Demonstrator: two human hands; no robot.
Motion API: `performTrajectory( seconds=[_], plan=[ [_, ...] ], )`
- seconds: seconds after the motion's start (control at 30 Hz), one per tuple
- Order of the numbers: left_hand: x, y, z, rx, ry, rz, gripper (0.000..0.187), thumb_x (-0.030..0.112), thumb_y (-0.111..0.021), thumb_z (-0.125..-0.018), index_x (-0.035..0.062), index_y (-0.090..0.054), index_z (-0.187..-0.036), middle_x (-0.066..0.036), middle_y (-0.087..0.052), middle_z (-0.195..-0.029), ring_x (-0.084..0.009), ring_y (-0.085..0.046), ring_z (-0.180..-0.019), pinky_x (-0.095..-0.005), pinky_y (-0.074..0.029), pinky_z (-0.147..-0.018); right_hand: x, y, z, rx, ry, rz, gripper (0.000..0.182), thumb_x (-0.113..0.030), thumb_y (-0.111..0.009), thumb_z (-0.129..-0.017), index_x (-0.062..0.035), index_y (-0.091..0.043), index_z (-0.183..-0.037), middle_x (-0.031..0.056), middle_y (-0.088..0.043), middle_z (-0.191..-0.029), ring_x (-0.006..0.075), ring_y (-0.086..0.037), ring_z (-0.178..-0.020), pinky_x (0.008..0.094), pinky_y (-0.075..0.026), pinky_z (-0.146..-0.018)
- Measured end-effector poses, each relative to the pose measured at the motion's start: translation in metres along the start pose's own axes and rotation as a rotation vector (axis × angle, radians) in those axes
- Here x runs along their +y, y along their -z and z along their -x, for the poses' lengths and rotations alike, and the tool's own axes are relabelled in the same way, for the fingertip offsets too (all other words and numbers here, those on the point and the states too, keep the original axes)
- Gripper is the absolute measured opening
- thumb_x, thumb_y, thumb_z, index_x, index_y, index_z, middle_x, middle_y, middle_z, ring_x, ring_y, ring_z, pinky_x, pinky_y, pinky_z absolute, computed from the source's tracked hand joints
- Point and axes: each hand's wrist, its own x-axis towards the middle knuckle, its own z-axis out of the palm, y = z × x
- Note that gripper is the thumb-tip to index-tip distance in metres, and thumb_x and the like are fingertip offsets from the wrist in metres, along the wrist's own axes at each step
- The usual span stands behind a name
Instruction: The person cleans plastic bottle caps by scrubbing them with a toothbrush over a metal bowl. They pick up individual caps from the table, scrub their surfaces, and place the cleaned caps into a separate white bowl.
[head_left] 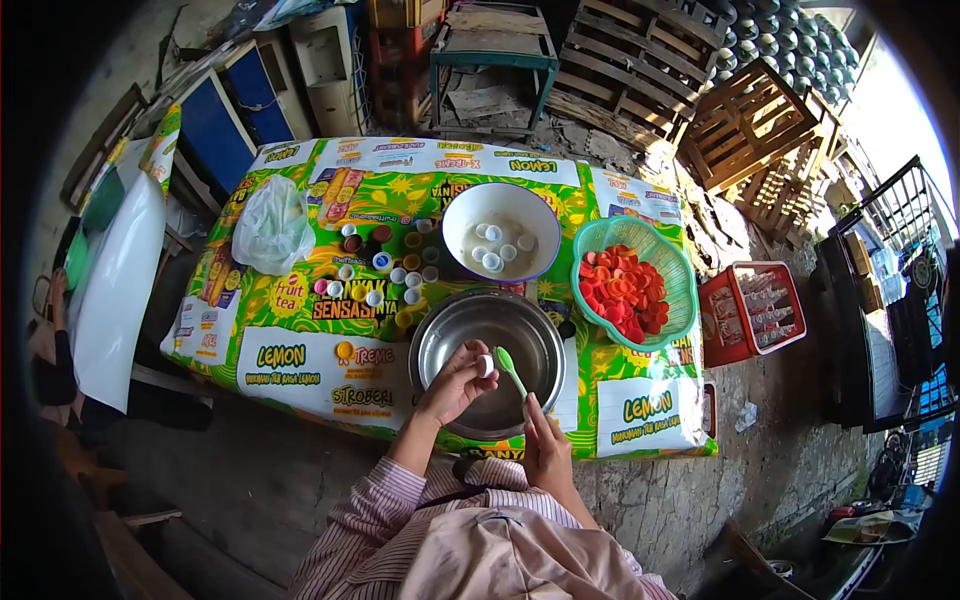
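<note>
A white bottle cap (486, 366) is pinched in the fingertips of my left hand (456, 384), over the steel basin (425, 330). My right hand (546, 445) is closed round the handle of a green toothbrush (508, 366), its head close beside the cap. Behind the basin stands a white bowl (457, 207) with a blue rim, holding several white caps (493, 233) in cloudy liquid. Many red caps (622, 290) fill a green basket (683, 250) to the right. Loose caps of various colours (375, 298) lie on the tablecloth (290, 355), left of both vessels.
A plastic bag (272, 228) lies at the table's left. On the floor to the right stands a red crate (722, 312) with packed items. Wooden pallets (640, 65) and a small table (495, 50) are behind. At the far left edge, another person's hand (58, 290) shows.
</note>
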Motion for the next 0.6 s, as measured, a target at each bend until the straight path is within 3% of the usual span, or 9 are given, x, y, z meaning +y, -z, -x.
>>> performTrajectory(
  seconds=[0.07,0.1,0.17,0.27,0.3,0.33,0.43,0.6],
  plan=[
    [0.001,-0.002,0.0,0.03,-0.01,-0.01,0.017,0.005,-0.05,-0.09,0.0098,-0.05,-0.106,0.0,-0.056,-0.097,-0.0101,-0.057,-0.085,-0.0251,-0.049,-0.072,-0.003,0.001,0.001,-0.196,-0.123,0.058,0.045,-0.003,-0.048,-0.089,-0.0124,-0.045,-0.132,0.0231,-0.062,-0.098,0.038,-0.062,-0.081,0.038,-0.049,-0.068],
    [-0.001,0.0,-0.001,0.055,-0.017,-0.054,0.017,0.004,-0.05,-0.089,0.0105,-0.052,-0.105,0.001,-0.055,-0.096,-0.0079,-0.054,-0.084,-0.0237,-0.046,-0.07,0.003,-0.005,0.002,-0.109,-0.071,0.02,0.05,-0.003,-0.051,-0.087,-0.0149,-0.042,-0.135,0.0198,-0.06,-0.085,0.0369,-0.06,-0.069,0.041,-0.047,-0.061],
    [-0.008,0.013,-0.005,0.035,-0.063,-0.133,0.018,0.002,-0.05,-0.087,0.0122,-0.054,-0.102,0.004,-0.055,-0.095,-0.0039,-0.048,-0.082,-0.021,-0.038,-0.067,0.002,-0.003,0.0,-0.058,-0.049,0.024,0.051,-0.002,-0.051,-0.087,-0.0151,-0.042,-0.135,0.0201,-0.061,-0.088,0.0371,-0.06,-0.072,0.0407,-0.047,-0.063],
    [-0.004,0.0,-0.002,0.067,-0.006,0.077,0.018,0.004,-0.053,-0.087,0.0097,-0.053,-0.104,0.002,-0.055,-0.091,-0.0081,-0.05,-0.077,-0.0232,-0.042,-0.065,0.002,-0.001,0.002,-0.037,-0.028,0.023,0.051,-0.002,-0.051,-0.086,-0.0141,-0.042,-0.135,0.0199,-0.061,-0.088,0.0368,-0.061,-0.072,0.0403,-0.048,-0.063],
    [-0.003,0.001,-0.004,0.028,-0.006,0.077,0.018,0.006,-0.053,-0.088,0.0088,-0.053,-0.106,0.0,-0.057,-0.091,-0.0121,-0.057,-0.078,-0.0261,-0.049,-0.068,0.004,-0.001,0.002,-0.086,-0.048,0.045,0.051,-0.002,-0.051,-0.086,-0.0138,-0.042,-0.134,0.0196,-0.061,-0.088,0.0365,-0.06,-0.071,0.0403,-0.048,-0.062],
    [-0.004,0.002,-0.005,0.031,-0.009,0.076,0.018,0.006,-0.053,-0.088,0.0088,-0.053,-0.106,0.0,-0.057,-0.091,-0.0121,-0.057,-0.078,-0.0261,-0.049,-0.068,0.005,-0.001,0.001,-0.137,-0.07,0.066,0.051,-0.002,-0.051,-0.086,-0.0134,-0.042,-0.134,0.0193,-0.06,-0.087,0.0363,-0.06,-0.07,0.0403,-0.047,-0.062],
    [-0.008,0.002,-0.001,0.139,0.035,-0.026,0.02,0.013,-0.058,-0.088,0.0093,-0.052,-0.107,-0.002,-0.058,-0.094,-0.0172,-0.064,-0.088,-0.0301,-0.054,-0.078,0.007,0.001,0.0,-0.034,-0.024,0.041,0.048,-0.003,-0.051,-0.087,-0.0128,-0.043,-0.134,0.0189,-0.059,-0.084,0.0361,-0.058,-0.067,0.0408,-0.047,-0.06],
    [-0.011,0.004,-0.005,0.148,0.012,-0.093,0.017,0.015,-0.056,-0.089,0.012,-0.054,-0.105,0.001,-0.059,-0.095,-0.0112,-0.061,-0.082,-0.0241,-0.049,-0.071,0.007,0.004,-0.004,-0.089,-0.071,0.066,0.047,-0.003,-0.05,-0.087,-0.0119,-0.044,-0.133,0.0182,-0.059,-0.085,0.0343,-0.059,-0.069,0.0401,-0.046,-0.06]
  ],
)
